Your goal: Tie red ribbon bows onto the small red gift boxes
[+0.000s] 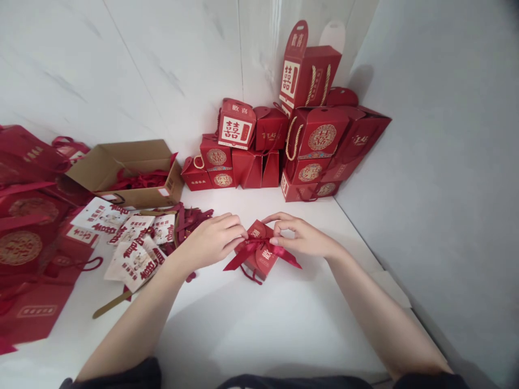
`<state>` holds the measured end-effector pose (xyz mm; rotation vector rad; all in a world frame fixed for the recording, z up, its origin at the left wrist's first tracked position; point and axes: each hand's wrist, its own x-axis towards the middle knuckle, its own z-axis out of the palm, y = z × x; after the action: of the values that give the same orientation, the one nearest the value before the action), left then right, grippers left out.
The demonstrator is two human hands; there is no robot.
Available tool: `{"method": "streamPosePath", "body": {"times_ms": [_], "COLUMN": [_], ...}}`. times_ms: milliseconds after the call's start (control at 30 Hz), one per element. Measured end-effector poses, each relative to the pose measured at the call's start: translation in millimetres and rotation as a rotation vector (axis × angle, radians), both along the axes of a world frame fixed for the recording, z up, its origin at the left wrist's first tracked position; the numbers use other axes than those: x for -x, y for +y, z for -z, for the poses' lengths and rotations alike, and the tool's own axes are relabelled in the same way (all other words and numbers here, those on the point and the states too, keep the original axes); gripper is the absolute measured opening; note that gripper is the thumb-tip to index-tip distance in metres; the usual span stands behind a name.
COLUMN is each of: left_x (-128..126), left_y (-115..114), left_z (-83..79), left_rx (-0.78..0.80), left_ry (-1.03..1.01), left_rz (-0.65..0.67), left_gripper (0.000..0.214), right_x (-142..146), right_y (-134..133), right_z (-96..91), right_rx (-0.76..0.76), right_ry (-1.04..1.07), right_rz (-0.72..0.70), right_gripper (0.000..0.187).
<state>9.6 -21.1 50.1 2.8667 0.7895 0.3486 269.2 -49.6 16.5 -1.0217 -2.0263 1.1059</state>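
I've got both bare hands centred over the white table (pixel 263 335), working on a small red gift box (pixel 259 265) that sits tilted just in front of me, a little right of the middle. A red satin ribbon (pixel 279 255) crosses the box in a bow, with its tails trailing out to the left and right. My left hand (pixel 208 243) is closed, its fingertips pressed on the ribbon at the box's left side. My right hand (pixel 304 237) is half open and arched over the box, with its thumb (pixel 275 241) on the bow and its forefinger (pixel 279 216) reaching to the box's far edge. A thin red cord (pixel 247 275) hangs from the near side of the box. Left of my left hand lies a loose heap of dark red ribbons (pixel 194 220), beside scattered printed cards (pixel 132 265) and a gold-coloured strip (pixel 113 303). Beyond those, a kraft cardboard box (pixel 130 167) holds more red ribbon (pixel 140 181). Red gift bags (pixel 24 243) are piled along the left edge of my view. At the far end, in the corner between the marble-patterned wall (pixel 121 70) and the grey wall (pixel 425 135), red gift boxes (pixel 312 143) with rope handles are stacked up.
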Motion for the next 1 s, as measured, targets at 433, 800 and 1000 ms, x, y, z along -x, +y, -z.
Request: {"method": "streamPosePath", "body": {"times_ms": [433,800,1000], "left_x": [-4,-7,-5], "left_y": [23,26,28], "left_z": [41.0,58.6,70.7], "left_rx": [0.689,0.837,0.966], "left_ry": [-0.347,-0.539,-0.643], "left_rz": [0.054,-0.034,-0.063], "left_gripper": [0.023,0.037,0.035], "right_x": [2,2,1], "right_y": [9,9,13], "right_z": [17.5,18.2,24.6], "right_rx": [0.103,0.127,0.092], "right_ry": [0.120,0.177,0.181], "right_rz": [-0.018,-0.069,-0.083], "right_gripper": [0.027,0.032,0.032]}}
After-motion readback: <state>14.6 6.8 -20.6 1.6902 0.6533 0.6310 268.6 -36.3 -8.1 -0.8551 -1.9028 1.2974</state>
